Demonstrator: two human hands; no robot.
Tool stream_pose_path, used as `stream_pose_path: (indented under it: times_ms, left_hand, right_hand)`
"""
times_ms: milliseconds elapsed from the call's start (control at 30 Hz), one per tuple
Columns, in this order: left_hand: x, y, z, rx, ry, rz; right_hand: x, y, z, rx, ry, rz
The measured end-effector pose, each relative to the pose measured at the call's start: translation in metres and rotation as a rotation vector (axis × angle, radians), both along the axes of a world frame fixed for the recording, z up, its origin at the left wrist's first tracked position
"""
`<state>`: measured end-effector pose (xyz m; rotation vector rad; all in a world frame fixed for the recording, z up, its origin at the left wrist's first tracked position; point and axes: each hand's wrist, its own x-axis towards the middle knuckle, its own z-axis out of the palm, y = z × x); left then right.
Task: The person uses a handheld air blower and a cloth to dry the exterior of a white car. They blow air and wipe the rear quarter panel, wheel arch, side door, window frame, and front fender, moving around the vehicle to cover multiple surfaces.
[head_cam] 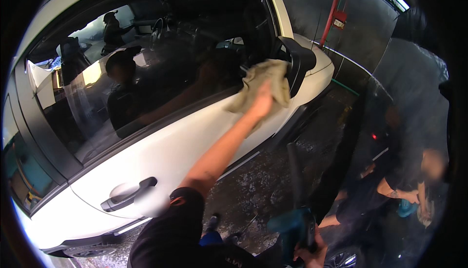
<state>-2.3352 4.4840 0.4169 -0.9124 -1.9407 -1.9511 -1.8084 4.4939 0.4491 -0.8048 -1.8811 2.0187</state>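
Note:
My left hand [264, 99], blurred by motion, presses a tan cloth [279, 81] against the pale car door [190, 132], where the window's lower front corner meets the black side mirror [301, 61]. The fingers are partly hidden in the cloth's folds. Low in the picture, my right hand [314, 253] grips the black handle of a teal handheld power tool [289, 226], seemingly a cordless blower. Its dark tube [297, 173] points away from me over the floor. The closed dark side window [175, 59] shows reflections, and a black door handle [129, 195] lies at lower left.
A dark glossy car surface [409, 85] stands on the right, with a wheel [342, 259] below. Another person's forearms and hands [406, 195] show at right, near a teal object; whether directly or as a reflection, I cannot tell. A red post [332, 12] rises beyond the pale car's front.

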Motion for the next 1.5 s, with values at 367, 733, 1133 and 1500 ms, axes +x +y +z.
stream_pose_path:
  times_ms: [367,733,1133,1500]
  left_hand:
    - [-0.051,0.097,0.017,0.209,0.186,-0.036]
    - [-0.101,0.057,0.062,0.163,0.357,0.202]
    - [-0.095,0.051,0.022,0.288,0.333,0.14]
    - [-0.106,0.046,0.104,-0.533,0.765,0.541]
  right_hand:
    - [-0.024,-0.038,0.007,0.001,-0.05,-0.151]
    - [-0.064,-0.058,0.016,-0.037,-0.047,-0.259]
    - [-0.055,-0.006,0.019,-0.096,0.113,-0.215]
    - [-0.037,0.135,-0.022,0.084,0.156,0.057]
